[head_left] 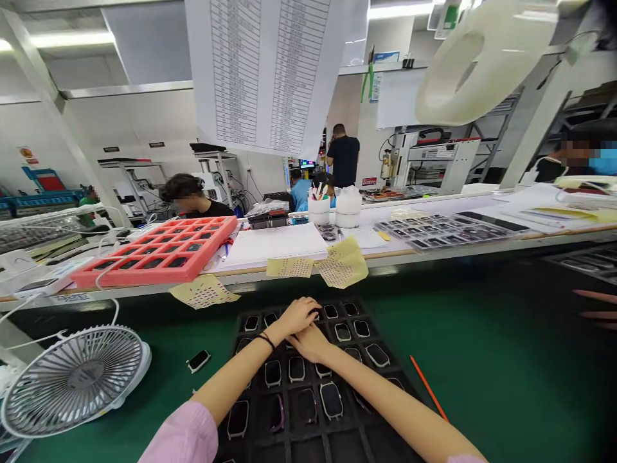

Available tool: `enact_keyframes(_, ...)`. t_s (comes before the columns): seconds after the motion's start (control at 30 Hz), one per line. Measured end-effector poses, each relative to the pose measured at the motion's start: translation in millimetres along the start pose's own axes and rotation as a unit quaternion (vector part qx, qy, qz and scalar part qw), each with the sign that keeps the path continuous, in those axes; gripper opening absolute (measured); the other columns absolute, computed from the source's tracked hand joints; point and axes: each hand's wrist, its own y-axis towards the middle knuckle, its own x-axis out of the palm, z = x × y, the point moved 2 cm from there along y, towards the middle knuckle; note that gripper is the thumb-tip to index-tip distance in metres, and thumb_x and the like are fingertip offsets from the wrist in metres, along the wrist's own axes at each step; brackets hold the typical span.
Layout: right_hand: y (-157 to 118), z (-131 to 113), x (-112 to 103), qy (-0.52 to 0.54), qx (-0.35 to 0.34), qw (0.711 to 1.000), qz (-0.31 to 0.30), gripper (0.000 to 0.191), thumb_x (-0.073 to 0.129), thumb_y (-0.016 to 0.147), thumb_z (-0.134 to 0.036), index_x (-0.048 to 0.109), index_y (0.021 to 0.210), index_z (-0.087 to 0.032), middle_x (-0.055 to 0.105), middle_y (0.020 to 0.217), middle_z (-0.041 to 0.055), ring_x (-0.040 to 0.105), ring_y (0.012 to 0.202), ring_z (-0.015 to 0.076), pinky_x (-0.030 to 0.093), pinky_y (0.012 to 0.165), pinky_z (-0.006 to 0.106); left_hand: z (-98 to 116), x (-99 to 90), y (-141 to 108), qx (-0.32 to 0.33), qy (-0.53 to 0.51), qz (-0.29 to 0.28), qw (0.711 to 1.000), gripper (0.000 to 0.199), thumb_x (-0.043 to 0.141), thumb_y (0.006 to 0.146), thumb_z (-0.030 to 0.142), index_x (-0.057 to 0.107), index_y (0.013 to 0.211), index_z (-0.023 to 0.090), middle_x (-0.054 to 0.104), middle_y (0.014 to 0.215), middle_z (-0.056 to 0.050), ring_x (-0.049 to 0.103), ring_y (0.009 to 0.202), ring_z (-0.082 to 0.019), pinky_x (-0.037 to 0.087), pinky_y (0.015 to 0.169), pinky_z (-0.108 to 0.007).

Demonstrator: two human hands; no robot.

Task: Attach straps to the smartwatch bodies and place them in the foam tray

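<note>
A black compartment tray (pixel 328 447) lies in front of me, with several smartwatch cases (pixel 331 400) face up in its cells. Over its upper middle my left hand (pixel 299 315) reaches in from the left, fingers bent down close to a dark watch case. My right hand (pixel 311 343) comes in just below, partly covered by the left, with its fingers curled toward a cell. The two hands overlap, and both sets of fingertips are largely hidden. Whatever the fingers pinch does not show. One loose smartwatch case (pixel 198 361) lies on the green mat left of the tray.
A white fan (pixel 81 379) stands at left on the green mat (pixel 511 386). An orange stick (pixel 428 388) lies right of the tray. On the shelf are a pink foam tray (pixel 144 278) and a clear parts tray (pixel 448 233). Another person's fingers (pixel 598 305) show at right.
</note>
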Motion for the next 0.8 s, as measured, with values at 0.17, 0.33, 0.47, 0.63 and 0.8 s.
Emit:
enact_keyframes(0.17, -52, -25, -24, 0.025, -0.050, 0.998, -0.026, 0.053, 0.036, 0.097, -0.046, 0.045, 0.138, -0.014, 0.042, 0.145, 0.0140, 0.032, 0.138, 0.0257, 0.022, 0.115, 0.044, 28, 17.0, 49, 0.027, 0.002, -0.074, 0.997, 0.030, 0.058, 0.088, 0.021, 0.058, 0.118, 0.014, 0.061, 0.118, -0.009, 0.056, 0.111, -0.021, 0.047, 0.097, -0.040)
enact_keyframes(0.33, -114, -41, -44, 0.120, -0.102, 0.984, -0.088, 0.060, 0.025, 0.098, -0.053, 0.033, 0.145, -0.017, 0.023, 0.154, 0.0142, 0.015, 0.143, 0.0245, 0.011, 0.117, 0.047, 25, 15.0, 74, 0.010, 0.003, -0.115, 0.993, 0.031, 0.060, 0.087, 0.033, 0.059, 0.113, 0.014, 0.063, 0.109, -0.008, 0.061, 0.099, -0.020, 0.052, 0.088, -0.042)
enact_keyframes(0.47, -128, -42, -46, 0.132, -0.106, 0.982, -0.084, 0.059, 0.025, 0.098, -0.052, 0.033, 0.145, -0.018, 0.025, 0.154, 0.0142, 0.015, 0.144, 0.0245, 0.009, 0.116, 0.049, 29, 7.7, 81, -0.018, -0.005, -0.087, 0.996, 0.034, 0.060, 0.087, 0.036, 0.058, 0.113, 0.014, 0.064, 0.106, -0.008, 0.062, 0.097, -0.020, 0.051, 0.087, -0.041)
enact_keyframes(0.63, -126, -38, -40, 0.117, -0.113, 0.985, -0.063, 0.057, 0.028, 0.098, -0.052, 0.037, 0.143, -0.019, 0.029, 0.152, 0.0143, 0.019, 0.143, 0.0245, 0.014, 0.116, 0.049, 52, 12.9, 99, -0.012, -0.026, -0.075, 0.997, 0.037, 0.056, 0.090, 0.035, 0.053, 0.120, 0.015, 0.060, 0.116, -0.008, 0.060, 0.103, -0.020, 0.051, 0.089, -0.041)
enact_keyframes(0.8, -134, -41, -45, 0.117, -0.115, 0.985, -0.058, 0.057, 0.028, 0.097, -0.053, 0.037, 0.143, -0.019, 0.031, 0.152, 0.0123, 0.020, 0.142, 0.0242, 0.014, 0.115, 0.053, 75, 26.6, 121, -0.003, -0.014, -0.143, 0.990, 0.032, 0.057, 0.089, 0.034, 0.057, 0.115, 0.014, 0.062, 0.109, -0.007, 0.062, 0.095, -0.018, 0.053, 0.084, -0.039)
